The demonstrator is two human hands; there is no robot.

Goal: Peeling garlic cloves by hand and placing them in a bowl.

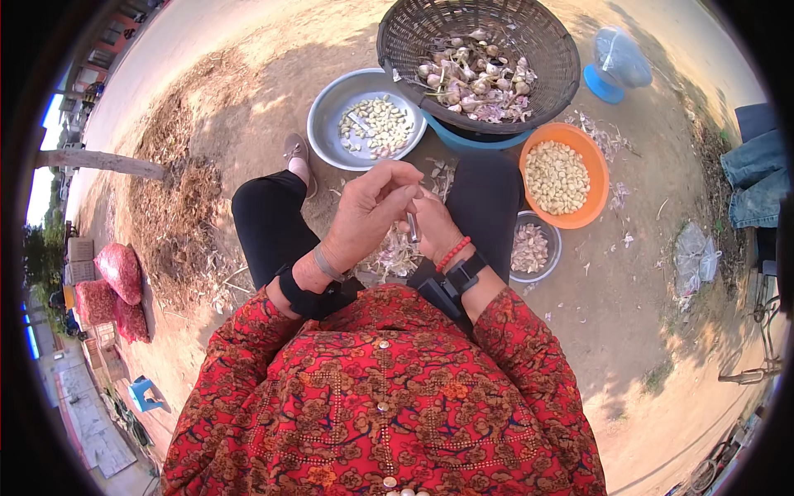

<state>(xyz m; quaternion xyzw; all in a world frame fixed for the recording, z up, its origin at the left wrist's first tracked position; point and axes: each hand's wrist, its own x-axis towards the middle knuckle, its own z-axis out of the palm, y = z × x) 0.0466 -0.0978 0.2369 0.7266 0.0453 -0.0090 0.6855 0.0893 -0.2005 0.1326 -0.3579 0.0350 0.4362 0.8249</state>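
My left hand (372, 208) and my right hand (429, 223) meet in front of my lap, fingertips together. A small metal tool (412, 228), perhaps a knife, sticks out at my right palm. Whatever lies between the fingertips is hidden. Ahead, a wide metal basin (321, 133) holds peeled garlic cloves (381, 121). Right of it, a woven basket (406, 62) with garlic bulbs (481, 87) rests on a blue basin (459, 139). An orange bowl (600, 180) holds peeled cloves (557, 177); below it, a small bowl (554, 257) contains unpeeled-looking cloves (529, 248).
Garlic skins (397, 254) litter the ground between my legs. A blue stool wrapped in plastic (605, 84) stands at the upper right, a plastic bag (693, 257) below it. Red mesh sacks (124, 270) and a small blue stool (142, 395) are at left, with a wooden post (105, 161) above.
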